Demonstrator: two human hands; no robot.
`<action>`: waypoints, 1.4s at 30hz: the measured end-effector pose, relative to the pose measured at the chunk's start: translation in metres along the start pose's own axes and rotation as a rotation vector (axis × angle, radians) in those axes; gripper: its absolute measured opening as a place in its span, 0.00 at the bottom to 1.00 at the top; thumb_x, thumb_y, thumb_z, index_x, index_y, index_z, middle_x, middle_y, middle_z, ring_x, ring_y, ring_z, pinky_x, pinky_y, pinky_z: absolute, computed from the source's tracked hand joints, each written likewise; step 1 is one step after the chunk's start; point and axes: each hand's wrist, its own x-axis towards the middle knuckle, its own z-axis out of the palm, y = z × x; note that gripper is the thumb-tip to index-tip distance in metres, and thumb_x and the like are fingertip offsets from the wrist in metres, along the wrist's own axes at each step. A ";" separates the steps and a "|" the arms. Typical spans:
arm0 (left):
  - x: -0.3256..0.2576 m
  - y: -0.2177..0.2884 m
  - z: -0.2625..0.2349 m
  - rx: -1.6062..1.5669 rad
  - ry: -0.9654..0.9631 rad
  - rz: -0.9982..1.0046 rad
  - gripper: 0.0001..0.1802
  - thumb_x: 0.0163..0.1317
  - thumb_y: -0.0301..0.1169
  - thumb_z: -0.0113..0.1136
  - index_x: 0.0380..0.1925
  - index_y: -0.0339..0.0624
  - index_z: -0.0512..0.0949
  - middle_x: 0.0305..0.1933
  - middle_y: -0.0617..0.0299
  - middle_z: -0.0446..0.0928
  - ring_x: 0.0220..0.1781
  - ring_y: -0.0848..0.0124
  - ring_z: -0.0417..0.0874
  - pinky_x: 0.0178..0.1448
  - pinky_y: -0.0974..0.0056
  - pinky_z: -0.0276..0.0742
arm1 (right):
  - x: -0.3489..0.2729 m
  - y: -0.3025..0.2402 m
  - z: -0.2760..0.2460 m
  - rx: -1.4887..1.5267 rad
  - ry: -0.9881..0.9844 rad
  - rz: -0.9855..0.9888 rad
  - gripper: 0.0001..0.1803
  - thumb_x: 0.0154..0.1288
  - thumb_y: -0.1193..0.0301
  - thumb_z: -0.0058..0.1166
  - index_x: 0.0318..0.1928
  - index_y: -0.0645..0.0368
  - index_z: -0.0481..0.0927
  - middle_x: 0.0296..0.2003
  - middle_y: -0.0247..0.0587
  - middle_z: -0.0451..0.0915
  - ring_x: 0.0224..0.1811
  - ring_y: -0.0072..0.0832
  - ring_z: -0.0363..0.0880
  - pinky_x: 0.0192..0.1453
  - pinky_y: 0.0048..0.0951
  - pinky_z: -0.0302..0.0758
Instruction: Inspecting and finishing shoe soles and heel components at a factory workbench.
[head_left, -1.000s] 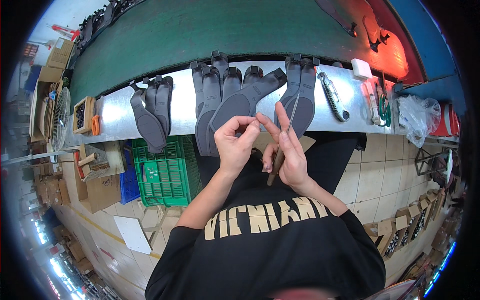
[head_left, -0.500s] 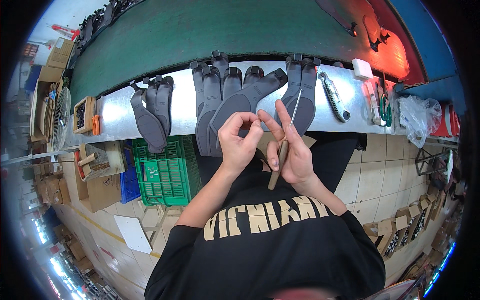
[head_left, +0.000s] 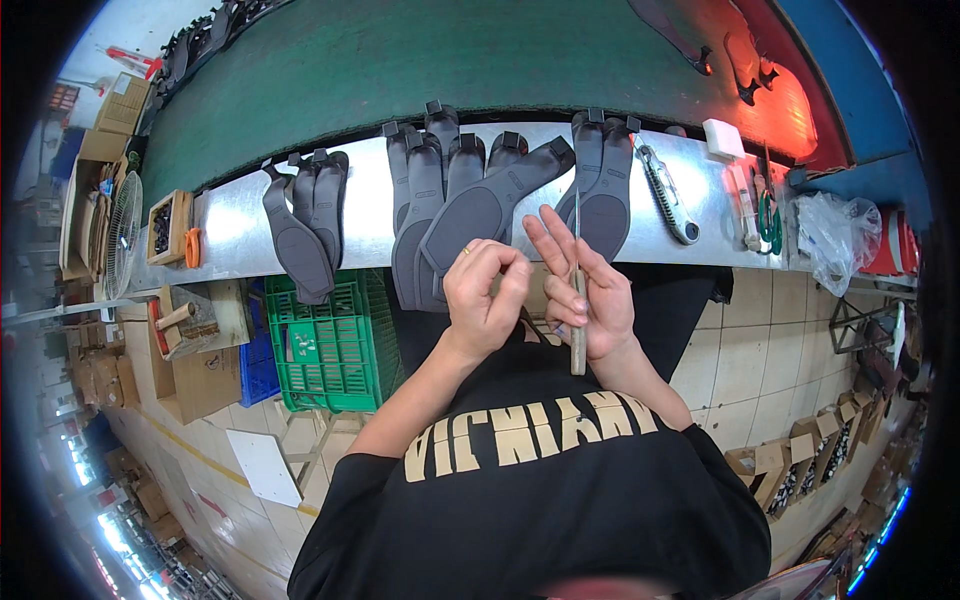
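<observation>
My right hand [head_left: 607, 312] is closed around the wooden handle of a thin-shafted tool [head_left: 578, 345]. Its narrow metal shaft points away from me, past two raised fingers; whether it is an awl or a slim blade I cannot tell. Just left of it, my left hand [head_left: 482, 298] is curled in a pinch, and anything between its fingertips is hidden. Beyond both hands, several dark grey shoe soles with black heels [head_left: 490, 215] overlap on the metal bench edge [head_left: 230, 230]. Two more soles [head_left: 603, 215] lie behind the tool's tip.
A green conveyor belt [head_left: 400, 60] runs behind the bench. To the right are a utility knife [head_left: 668, 195], a white block [head_left: 724, 139] and green-handled scissors [head_left: 770, 220]. More soles [head_left: 300, 240] lie left, above a green crate [head_left: 325, 345]. A wooden box [head_left: 168, 230] sits farther left.
The tool has turned more upright, its handle end swinging right. My left hand has drawn slightly away from my right fingertips and its fingers have curled further.
</observation>
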 end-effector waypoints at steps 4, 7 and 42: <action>0.000 0.001 -0.001 -0.028 0.047 -0.097 0.02 0.62 0.21 0.65 0.32 0.31 0.82 0.31 0.58 0.81 0.32 0.74 0.79 0.37 0.70 0.75 | -0.001 0.000 0.002 0.023 0.006 0.010 0.28 0.80 0.61 0.31 0.77 0.48 0.54 0.74 0.43 0.59 0.21 0.22 0.68 0.22 0.23 0.72; 0.001 0.004 0.000 -0.006 0.078 -0.105 0.05 0.59 0.20 0.66 0.37 0.32 0.84 0.32 0.58 0.83 0.32 0.75 0.80 0.38 0.71 0.77 | -0.001 0.001 0.004 -0.015 0.008 -0.008 0.28 0.80 0.61 0.31 0.77 0.48 0.54 0.74 0.43 0.60 0.21 0.22 0.69 0.22 0.23 0.72; 0.005 0.004 0.000 0.130 0.049 -0.025 0.06 0.57 0.20 0.68 0.35 0.33 0.85 0.30 0.59 0.84 0.29 0.75 0.80 0.31 0.72 0.75 | -0.005 0.009 0.008 -0.258 0.029 -0.087 0.28 0.81 0.58 0.30 0.78 0.40 0.50 0.75 0.44 0.59 0.21 0.21 0.70 0.20 0.20 0.70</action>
